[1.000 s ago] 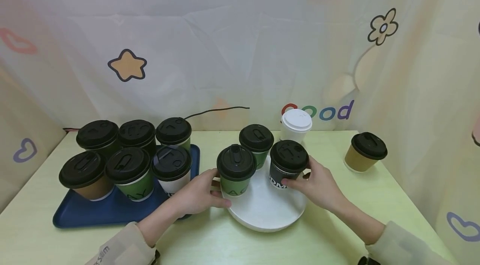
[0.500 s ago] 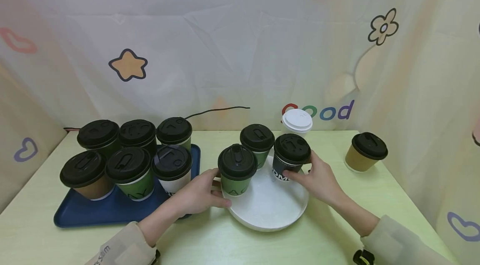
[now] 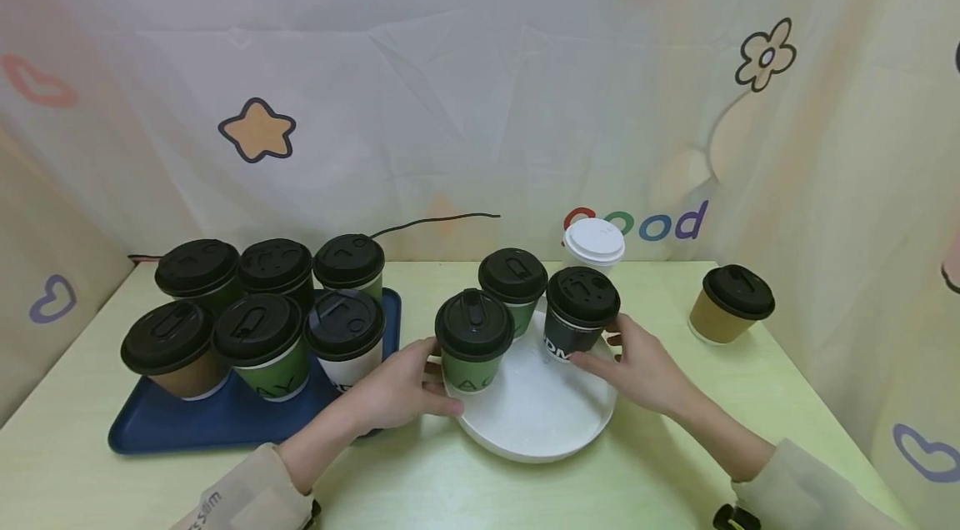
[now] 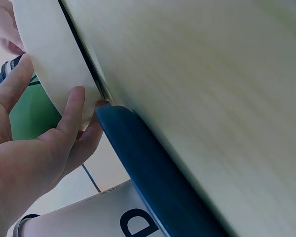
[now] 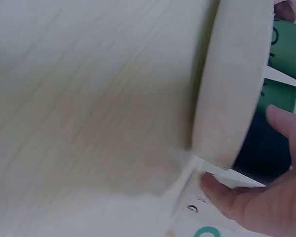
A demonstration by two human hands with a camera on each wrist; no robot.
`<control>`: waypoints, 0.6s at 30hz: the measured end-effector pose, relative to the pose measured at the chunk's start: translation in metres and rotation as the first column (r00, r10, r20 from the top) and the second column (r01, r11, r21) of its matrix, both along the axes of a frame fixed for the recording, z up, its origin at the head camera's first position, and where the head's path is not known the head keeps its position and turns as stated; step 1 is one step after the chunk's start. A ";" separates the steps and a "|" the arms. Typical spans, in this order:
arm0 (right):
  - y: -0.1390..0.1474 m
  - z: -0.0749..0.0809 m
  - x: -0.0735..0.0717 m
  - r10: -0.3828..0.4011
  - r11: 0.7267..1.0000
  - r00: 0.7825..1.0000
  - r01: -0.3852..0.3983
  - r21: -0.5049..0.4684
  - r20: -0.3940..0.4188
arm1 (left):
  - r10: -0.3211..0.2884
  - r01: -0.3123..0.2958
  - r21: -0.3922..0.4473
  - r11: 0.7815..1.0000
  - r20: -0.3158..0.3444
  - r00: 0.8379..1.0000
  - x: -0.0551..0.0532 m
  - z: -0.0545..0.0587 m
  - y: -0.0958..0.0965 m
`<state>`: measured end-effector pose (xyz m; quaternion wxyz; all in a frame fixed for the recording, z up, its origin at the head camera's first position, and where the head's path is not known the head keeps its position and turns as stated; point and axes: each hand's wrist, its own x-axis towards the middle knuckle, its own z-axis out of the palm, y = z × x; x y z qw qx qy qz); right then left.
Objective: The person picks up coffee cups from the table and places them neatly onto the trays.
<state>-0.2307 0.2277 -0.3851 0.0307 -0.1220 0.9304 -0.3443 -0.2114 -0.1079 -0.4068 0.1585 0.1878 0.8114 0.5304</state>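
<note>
A green paper coffee cup with a black lid [image 3: 471, 367] stands upright at the left of a thick round white plate [image 3: 525, 438]. My left hand [image 3: 401, 388] is beside it, fingers at the cup's left side and thumb at the plate's rim. In the left wrist view its fingers [image 4: 75, 101] lie fairly straight along the plate's side. A dark coffee cup with white lettering [image 3: 570, 337] stands on the plate's right part. My right hand [image 3: 645, 367] is spread loosely beside it, thumb near its base. Another green cup [image 3: 522, 320] stands behind them.
A blue tray [image 3: 187, 430] at the left carries two rows of black-lidded cups, including a brown cup [image 3: 187, 376] and a white cup [image 3: 352, 367]. A white-lidded cup [image 3: 594, 242] stands behind the plate; a tan cup [image 3: 716, 320] stands at the far right.
The dark cup has moved back and slightly right on the plate with my right hand. My right hand has then loosened and drawn slightly away from it. The left hand has stayed put.
</note>
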 end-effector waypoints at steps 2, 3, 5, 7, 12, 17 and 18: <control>0.002 0.004 0.006 0.004 0.998 0.999 -0.006 0.067 0.038 | 0.000 0.000 -0.003 1.000 0.002 1.000 0.001 0.001 0.001; 0.003 0.006 0.010 0.004 0.994 0.999 -0.009 0.110 0.051 | 0.001 -0.001 -0.005 1.000 0.002 1.000 0.002 0.001 0.001; 0.002 0.010 0.019 -0.001 0.978 0.998 -0.011 0.206 0.058 | 0.002 -0.002 -0.006 1.000 0.001 1.000 0.003 0.002 0.001; 0.001 0.013 0.029 -0.002 0.958 0.999 -0.011 0.285 0.045 | 0.005 -0.005 -0.007 1.000 -0.001 1.000 0.004 0.002 0.002; -0.007 0.016 0.055 0.040 0.929 0.999 -0.041 0.367 0.009 | 0.023 -0.023 -0.015 1.000 0.006 1.000 0.008 0.003 0.000; -0.016 0.016 0.071 0.104 0.922 0.994 -0.086 0.377 -0.026 | 0.035 -0.034 -0.014 0.999 0.041 0.999 0.014 0.003 -0.004; -0.017 0.015 0.073 0.107 0.923 0.994 -0.088 0.375 -0.029 | 0.034 -0.034 -0.015 0.999 0.043 0.999 0.015 0.003 -0.004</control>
